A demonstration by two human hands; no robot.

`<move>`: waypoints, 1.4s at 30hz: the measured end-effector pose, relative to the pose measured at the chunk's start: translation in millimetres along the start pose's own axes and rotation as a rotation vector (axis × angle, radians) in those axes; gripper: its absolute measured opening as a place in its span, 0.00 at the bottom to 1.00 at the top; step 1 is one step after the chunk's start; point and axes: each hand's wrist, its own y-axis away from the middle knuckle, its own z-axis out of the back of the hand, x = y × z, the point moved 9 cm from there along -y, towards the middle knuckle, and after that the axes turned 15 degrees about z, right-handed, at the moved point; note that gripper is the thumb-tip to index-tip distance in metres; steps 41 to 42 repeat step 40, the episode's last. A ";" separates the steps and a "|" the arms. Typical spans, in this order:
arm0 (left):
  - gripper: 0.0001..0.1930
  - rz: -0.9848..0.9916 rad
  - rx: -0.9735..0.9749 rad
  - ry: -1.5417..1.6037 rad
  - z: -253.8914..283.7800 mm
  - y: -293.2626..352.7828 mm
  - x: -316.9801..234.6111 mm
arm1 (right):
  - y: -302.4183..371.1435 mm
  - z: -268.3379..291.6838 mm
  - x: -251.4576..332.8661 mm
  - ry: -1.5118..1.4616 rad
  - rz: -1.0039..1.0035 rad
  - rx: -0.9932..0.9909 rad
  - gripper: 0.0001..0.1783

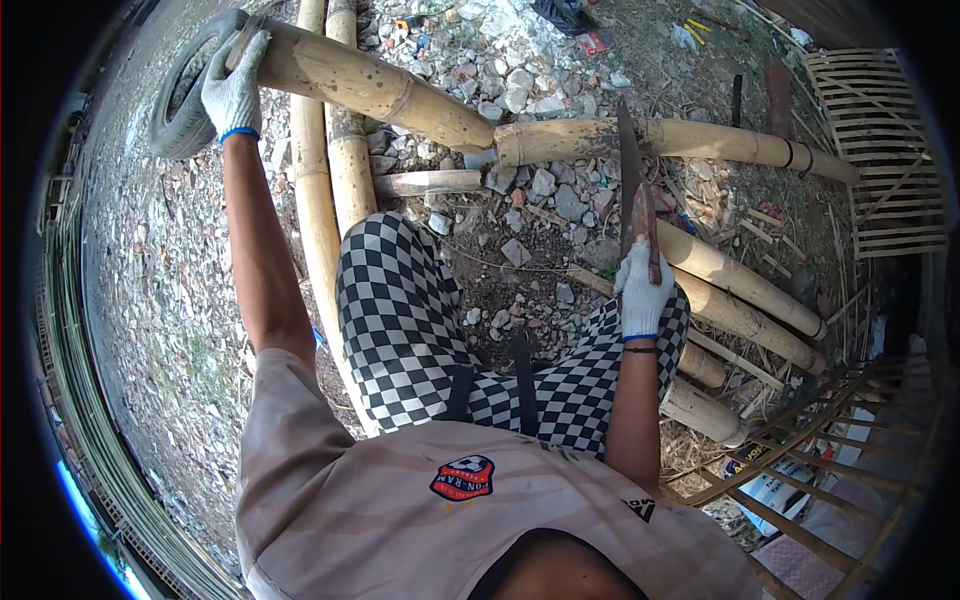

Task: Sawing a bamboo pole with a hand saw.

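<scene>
My left hand, in a white knitted glove with a blue cuff, grips the far-left end of a thick bamboo piece. That end lies by an old tyre. My right hand, gloved the same way, is closed around the wooden handle of a hand saw. The saw's blade points away from me and passes in front of a second bamboo length; whether it touches is unclear. The two bamboo pieces meet end to end, with a break between them. A short bamboo offcut lies below.
Two long bamboo poles run beside my left leg. Several cut bamboo lengths lie to my right. A slatted bamboo rack stands at the far right, and a bamboo frame at the lower right. Stones and rubble cover the ground.
</scene>
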 end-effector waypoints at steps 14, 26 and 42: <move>0.20 -0.791 0.992 -0.399 -354.2 269.2 -137.5 | -34.3 -32.3 -9.9 0.521 0.348 0.275 0.21; 0.43 -0.130 -0.088 -1.022 -179.7 93.0 -99.0 | 60.1 -114.0 -43.5 0.908 0.237 1.312 0.26; 0.42 -0.404 0.240 -0.790 -213.1 188.1 -172.5 | 36.5 -150.7 -50.1 -0.031 -0.103 0.969 0.43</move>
